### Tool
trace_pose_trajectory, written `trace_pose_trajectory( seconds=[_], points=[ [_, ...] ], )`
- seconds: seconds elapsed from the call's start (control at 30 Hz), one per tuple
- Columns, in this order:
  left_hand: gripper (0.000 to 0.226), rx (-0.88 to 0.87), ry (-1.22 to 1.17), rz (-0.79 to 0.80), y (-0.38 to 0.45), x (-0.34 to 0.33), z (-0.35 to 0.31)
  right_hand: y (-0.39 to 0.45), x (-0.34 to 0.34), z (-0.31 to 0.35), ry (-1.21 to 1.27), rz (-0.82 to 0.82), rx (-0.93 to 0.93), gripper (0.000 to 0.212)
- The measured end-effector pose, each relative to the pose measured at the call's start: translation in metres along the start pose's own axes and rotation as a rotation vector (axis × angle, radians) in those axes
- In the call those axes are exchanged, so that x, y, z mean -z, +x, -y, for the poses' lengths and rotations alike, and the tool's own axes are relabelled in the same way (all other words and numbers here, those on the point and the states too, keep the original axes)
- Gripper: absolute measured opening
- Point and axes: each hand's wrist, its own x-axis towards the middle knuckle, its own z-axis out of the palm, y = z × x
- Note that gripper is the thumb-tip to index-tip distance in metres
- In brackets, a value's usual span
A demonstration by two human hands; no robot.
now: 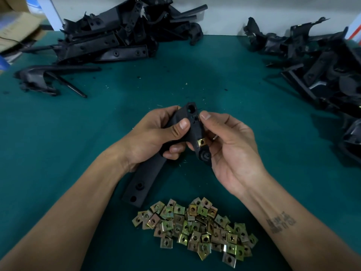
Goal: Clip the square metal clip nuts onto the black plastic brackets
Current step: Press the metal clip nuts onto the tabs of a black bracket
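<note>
A long black plastic bracket is held above the green table in the middle of the view. My left hand grips its upper part, thumb on top. My right hand holds the bracket's right edge and pinches a small clip nut against the top edge with thumb and fingertip; that nut is mostly hidden. One square brass-coloured clip nut sits clipped on the bracket lower down. A heap of loose clip nuts lies near the front edge.
A pile of black brackets lies at the back left, with one bracket apart in front of it. Another pile of brackets fills the back right. The green mat stretches between them. Cardboard boxes stand far left.
</note>
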Motion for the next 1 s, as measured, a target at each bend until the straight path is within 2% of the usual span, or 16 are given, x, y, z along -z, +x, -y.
trace_pose_trajectory(
  seconds=[0.27,0.4,0.63,0.77,0.9,1.0],
  points=[
    [0.031,0.015,0.047,-0.026,0.001,-0.002,-0.001,-0.004,-0.004,-0.002,-0.008,-0.062,0.043,0.011],
    [0.024,0.024,0.051,-0.034,0.002,-0.003,-0.002,-0.005,-0.007,-0.006,-0.020,-0.105,0.077,0.011],
    [0.033,0.014,0.042,-0.030,-0.001,-0.003,-0.004,-0.004,-0.001,0.002,-0.055,0.034,0.112,0.013],
    [0.041,0.015,0.032,-0.008,-0.001,-0.003,-0.004,-0.004,-0.002,0.000,-0.065,0.021,0.084,0.013],
    [0.032,0.003,0.017,0.011,-0.002,-0.005,-0.005,-0.009,-0.005,-0.001,-0.083,0.005,0.157,0.014],
    [0.040,0.005,0.009,0.003,-0.003,-0.006,-0.005,-0.013,-0.006,-0.001,-0.071,0.031,0.184,0.012]
  ],
)
